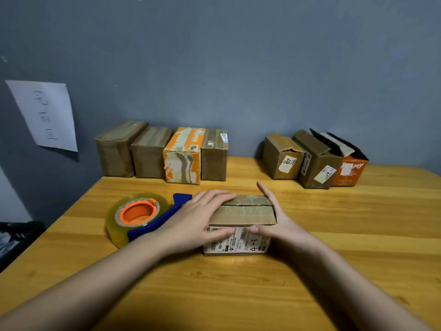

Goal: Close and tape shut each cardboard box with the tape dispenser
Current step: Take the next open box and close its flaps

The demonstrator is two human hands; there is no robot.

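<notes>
Head view looks down on a small cardboard box near the middle of the wooden table, its two top flaps folded down and meeting along a dark seam, a white shipping label on the near side. The left hand lies over the box's left end, fingers straight and close together, flat on the top flap, with the thumb along the near face against the label. The right hand stands edge-on against the right end, fingers extended and held together along that side, thumb tip touching the near face just under the flap edge. Neither hand curls round anything. Whether the flaps carry any fresh tape is hard to tell from here.

Just left of the box, partly under the left wrist, lies the tape dispenser: a blue frame with an orange hub and a roll of clear tape, on its side on the table.

Against the grey wall stand a row of four closed boxes at left and, well apart at right, three boxes with loose flaps. A sheet of paper hangs on the wall at left.
</notes>
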